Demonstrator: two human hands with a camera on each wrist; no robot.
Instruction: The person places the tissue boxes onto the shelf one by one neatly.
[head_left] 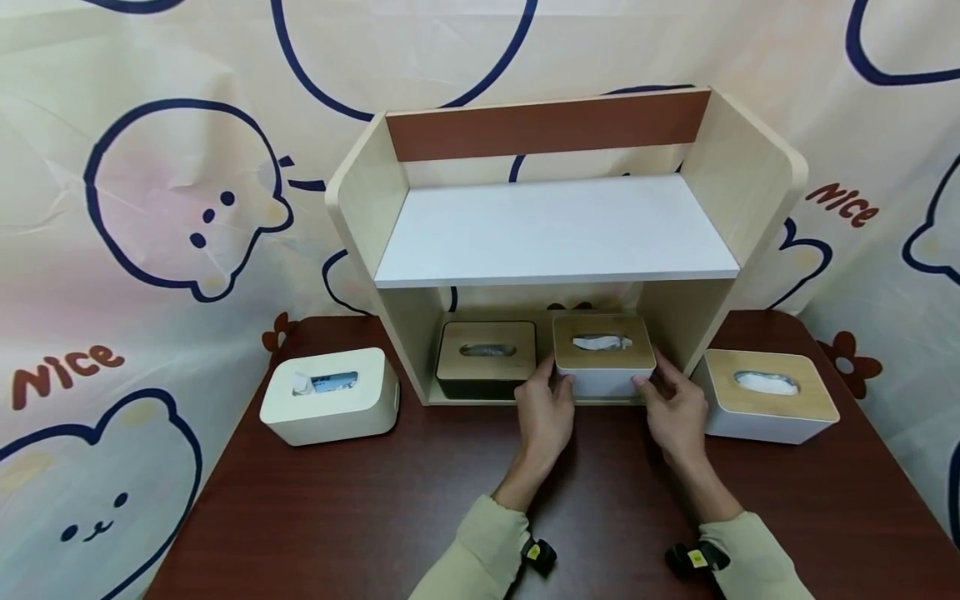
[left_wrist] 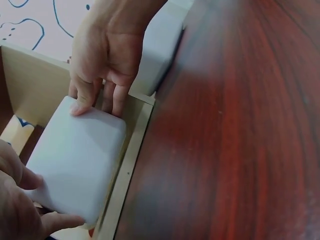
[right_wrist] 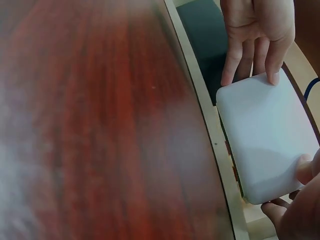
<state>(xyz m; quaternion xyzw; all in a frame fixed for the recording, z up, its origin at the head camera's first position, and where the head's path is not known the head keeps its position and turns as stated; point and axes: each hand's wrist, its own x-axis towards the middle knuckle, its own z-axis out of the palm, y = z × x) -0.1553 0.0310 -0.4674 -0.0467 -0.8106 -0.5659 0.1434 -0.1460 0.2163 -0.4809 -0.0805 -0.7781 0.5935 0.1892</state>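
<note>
Behind everything, printed cloth [head_left: 172, 200]; before it, dark table [head_left: 607, 500]. Shelf [head_left: 750, 167] on table: white board [head_left: 555, 229] above, low bay [head_left: 678, 317] beneath, open toward the person.

Boxes, four. Cream box [head_left: 330, 396] on table, left of shelf. Oak-lid box [head_left: 772, 396] on table, right of shelf, close by its side panel. Dark box [head_left: 486, 358] inside bay, left part. White-sided box [head_left: 603, 358] at bay's front, right part, lid up, between dark box and right panel.

Key relation: white-sided box lies straight ahead of both hands, centred between them. Long axis appears to run left to right, hand to hand, roughly parallel to bay's front lip [left_wrist: 127, 170]. Neither hand nearer; one at each end. Whether base rests on bay floor or is held just off it: cannot tell.

Left hand [head_left: 547, 412]: grips left end, working in the narrow gap beside dark box; contact with dark box not clear. Right hand [head_left: 675, 408]: grips right end, near right panel. Side room judged tight at both ends, so squareness of box to lip probably matters most.

Thumbs: left thumb [left_wrist: 32, 180] and right thumb [left_wrist: 80, 106] both press the white face turned to the person; other fingers lie at the ends, partly hidden.

Smallest: tissue [head_left: 602, 342] showing in the lid slot of the gripped box.
</note>
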